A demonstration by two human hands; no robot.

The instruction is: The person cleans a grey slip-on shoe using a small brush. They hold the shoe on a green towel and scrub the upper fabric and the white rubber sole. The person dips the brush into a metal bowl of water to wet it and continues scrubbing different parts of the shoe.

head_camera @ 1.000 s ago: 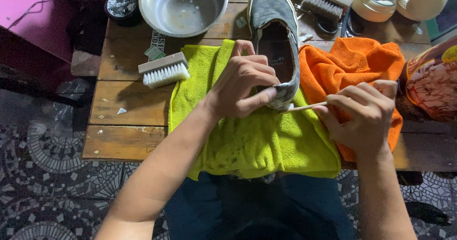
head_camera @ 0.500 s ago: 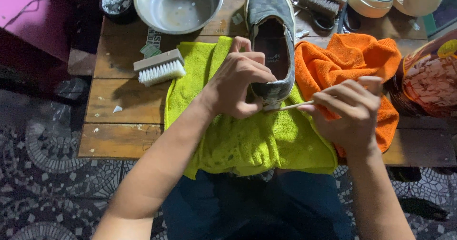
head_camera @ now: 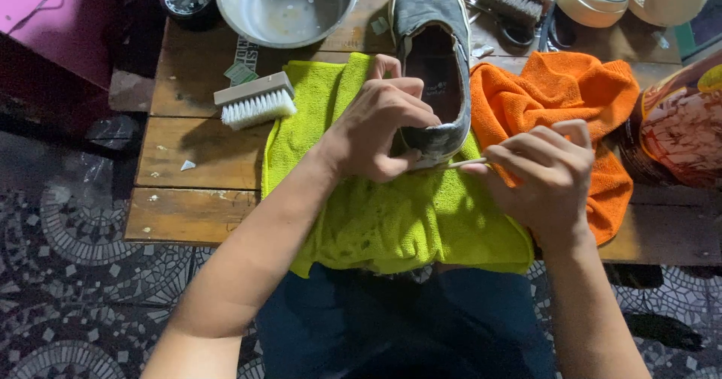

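Grey shoe (head_camera: 432, 56), long axis running away from the right hand (head_camera: 549, 180), heel clamped by left hand (head_camera: 380, 127); right fingers pinch a thin stick (head_camera: 468, 162) pointing left at the heel.

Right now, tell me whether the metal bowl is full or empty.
Nearly empty: the metal bowl shows its bare bottom, with only a few small specks.

Single view only: your head camera looked steeply down from close above, facing wooden counter (head_camera: 188, 165) and tiled floor (head_camera: 68, 274).
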